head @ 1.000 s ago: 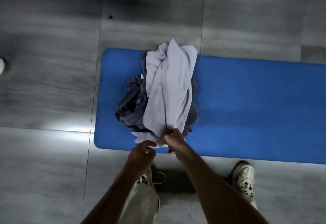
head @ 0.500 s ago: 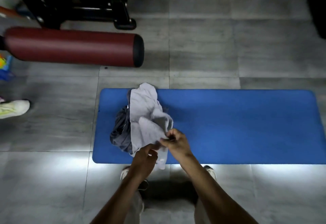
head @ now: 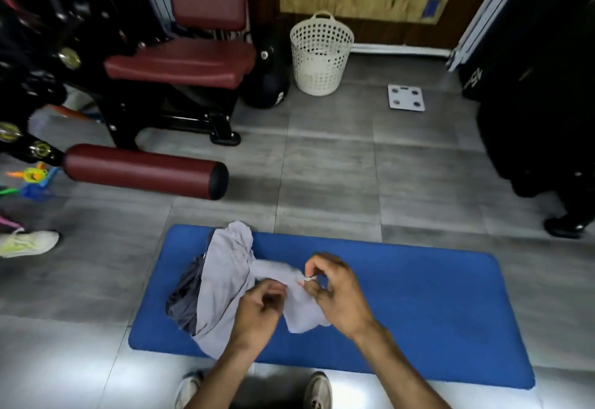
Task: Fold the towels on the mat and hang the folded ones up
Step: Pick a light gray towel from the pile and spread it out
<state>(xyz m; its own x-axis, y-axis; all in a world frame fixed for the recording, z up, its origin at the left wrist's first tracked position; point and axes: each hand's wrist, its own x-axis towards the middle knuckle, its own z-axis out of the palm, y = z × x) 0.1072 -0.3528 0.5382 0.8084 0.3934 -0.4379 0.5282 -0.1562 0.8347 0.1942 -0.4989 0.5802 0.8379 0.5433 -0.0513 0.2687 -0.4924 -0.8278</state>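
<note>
A blue mat (head: 418, 312) lies on the grey tiled floor in front of my feet. On its left part a light grey towel (head: 225, 273) is lifted off a crumpled dark grey towel (head: 183, 299) that lies under it. My left hand (head: 257, 312) grips the light towel's edge with curled fingers. My right hand (head: 338, 292) pinches the same towel's edge a little to the right, between thumb and fingertips. A flap of the towel hangs down between the two hands.
A gym machine with maroon pads (head: 180, 64) and a maroon roller (head: 145, 170) stands at the left back. A white laundry basket (head: 320, 54) and a white scale (head: 405, 97) sit near the far wall. Another person's shoe (head: 25, 243) is at the left edge.
My head has tilted up, so the room beyond the mat shows. Both hands have risen and moved apart, drawing the light grey towel up and to the right.
</note>
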